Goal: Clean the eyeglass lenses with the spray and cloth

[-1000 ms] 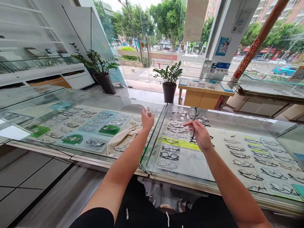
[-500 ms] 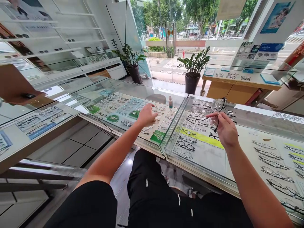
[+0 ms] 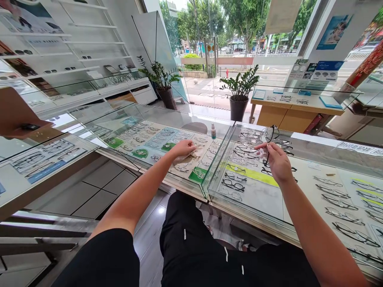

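Observation:
In my right hand (image 3: 279,161) is a pair of dark-framed eyeglasses (image 3: 272,133), pinched between thumb and fingers and raised above the glass counter, with a lens toward the top. My left hand (image 3: 184,148) is low over the counter top to the left, its fingers closed on a small pale beige cloth (image 3: 196,153). Part of the cloth is hidden by the hand. A small spray bottle (image 3: 213,131) with a white top stands upright on the glass, a little beyond my left hand.
Rows of eyeglasses (image 3: 233,185) lie inside the glass display counter (image 3: 206,187), whose joint runs between my hands. A brown mirror or panel (image 3: 20,113) stands at far left. Beyond the counter are potted plants (image 3: 238,107) and another display table (image 3: 284,113).
My left hand has come down and its spread fingers have closed on the cloth. My right hand still holds the eyeglasses up. The view has shifted slightly.

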Available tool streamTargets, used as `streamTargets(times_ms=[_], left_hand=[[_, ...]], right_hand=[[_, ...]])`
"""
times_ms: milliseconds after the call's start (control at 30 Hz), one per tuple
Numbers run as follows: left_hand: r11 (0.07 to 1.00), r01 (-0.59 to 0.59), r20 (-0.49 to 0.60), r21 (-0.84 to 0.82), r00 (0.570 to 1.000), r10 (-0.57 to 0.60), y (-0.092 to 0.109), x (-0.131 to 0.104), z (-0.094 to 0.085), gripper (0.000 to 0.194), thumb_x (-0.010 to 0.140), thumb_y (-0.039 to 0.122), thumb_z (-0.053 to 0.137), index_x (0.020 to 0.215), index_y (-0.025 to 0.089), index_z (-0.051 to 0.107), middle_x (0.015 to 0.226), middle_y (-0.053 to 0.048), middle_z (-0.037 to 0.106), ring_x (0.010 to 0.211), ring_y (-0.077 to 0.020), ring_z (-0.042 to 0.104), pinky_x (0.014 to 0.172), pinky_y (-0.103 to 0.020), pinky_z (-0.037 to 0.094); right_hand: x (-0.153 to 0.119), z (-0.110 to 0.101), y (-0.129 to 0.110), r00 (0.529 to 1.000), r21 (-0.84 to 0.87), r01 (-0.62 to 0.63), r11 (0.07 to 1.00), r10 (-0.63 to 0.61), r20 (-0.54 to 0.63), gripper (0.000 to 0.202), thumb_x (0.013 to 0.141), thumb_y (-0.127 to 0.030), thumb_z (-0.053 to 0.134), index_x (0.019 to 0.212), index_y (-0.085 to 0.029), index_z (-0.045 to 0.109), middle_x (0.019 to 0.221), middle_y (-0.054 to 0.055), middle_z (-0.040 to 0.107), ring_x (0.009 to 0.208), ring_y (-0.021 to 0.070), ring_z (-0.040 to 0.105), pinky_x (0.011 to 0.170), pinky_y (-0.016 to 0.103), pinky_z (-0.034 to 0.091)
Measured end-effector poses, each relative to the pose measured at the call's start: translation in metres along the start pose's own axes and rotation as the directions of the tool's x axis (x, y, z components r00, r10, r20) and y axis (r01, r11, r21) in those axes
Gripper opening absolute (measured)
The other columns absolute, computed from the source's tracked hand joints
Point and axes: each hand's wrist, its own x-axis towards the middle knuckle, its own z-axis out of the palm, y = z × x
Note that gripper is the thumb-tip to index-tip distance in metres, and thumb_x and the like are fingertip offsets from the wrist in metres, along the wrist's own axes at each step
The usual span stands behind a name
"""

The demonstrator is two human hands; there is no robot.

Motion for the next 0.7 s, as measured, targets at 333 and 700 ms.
streamTargets(times_ms=[333, 700], left_hand=[[0.808, -0.084, 0.352, -0.583, 0.870, 0.344, 0.121, -0.026, -0.025, 0.051, 0.078, 0.049, 0.088, 0.117, 0.021, 0.072, 0.085, -0.004, 0.069, 0.072, -0.0173, 0.063, 0.063, -0.028, 0.046], [0.359, -0.226, 0.061, -0.906, 0.767, 0.638, 0.230, -0.016, 0.049, 0.035, 0.087, 0.046, 0.082, 0.099, 0.019, 0.063, 0.082, 0.002, 0.060, 0.068, -0.0098, 0.052, 0.062, -0.021, 0.039]], right_hand=[[0.002, -0.001, -0.005, 1.000, 0.037, 0.011, 0.999, -0.011, -0.003, 0.028, 0.106, -0.047, 0.060, 0.101, -0.025, 0.076, 0.114, 0.007, 0.078, 0.092, 0.0205, 0.066, 0.084, 0.036, 0.051], [0.012, -0.010, 0.006, 0.998, 0.099, 0.013, 0.995, -0.006, -0.065, 0.027, 0.098, -0.049, 0.069, 0.097, -0.024, 0.077, 0.102, 0.005, 0.077, 0.088, 0.0192, 0.065, 0.081, 0.033, 0.050]])
